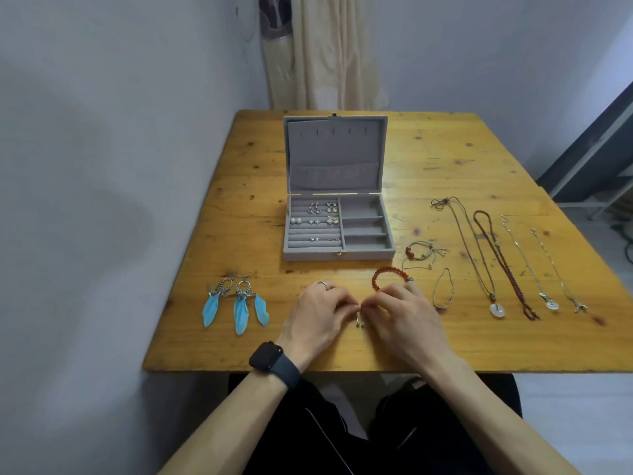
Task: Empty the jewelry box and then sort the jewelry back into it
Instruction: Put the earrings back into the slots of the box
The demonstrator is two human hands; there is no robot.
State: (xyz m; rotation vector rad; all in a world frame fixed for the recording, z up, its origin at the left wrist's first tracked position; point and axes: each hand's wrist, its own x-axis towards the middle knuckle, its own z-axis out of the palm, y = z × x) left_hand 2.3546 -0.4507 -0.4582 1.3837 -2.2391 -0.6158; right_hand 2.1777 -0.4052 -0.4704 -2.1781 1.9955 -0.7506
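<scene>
At six o'clock from the jewelry box (339,250), close to the near edge of the table (445,149), the two hands meet fingertip to fingertip.

- Left hand (320,311) and right hand (402,313): fingers curled inward, both pinching a small metal piece (358,322). It hangs just below the pinch with a bead or so at its lower end. Probably an earring, but too small to be sure. Holding it in both hands suggests work on a hook or back rather than simple carrying.
- Box: sits mid-table toward twelve o'clock, with its lid (334,152) thrown back to leave the tray open to reach.
- Tray: the ridged rolls on the left grip several stud earrings (318,214), seated in pairs so that they cannot roll. The three compartments (364,221) on the right hold nothing.
- Eight o'clock of the box: feather earrings (236,303) lie flat, side by side as a pair.
- Five o'clock: the red bead bracelet (387,274) lies just beyond the right knuckles, its near edge hidden by the fingers.
- Four o'clock: a cord bracelet (423,252), with a thin chain bracelet (443,291) nearer the edge.
- Three to four o'clock: necklaces (496,255) are stretched lengthwise in a parallel row, each apart from its neighbour, presumably to stop tangling and to keep like with like.

Judgement: sorting is under way. The studs are in the box, and the larger pieces wait outside it by type.
</scene>
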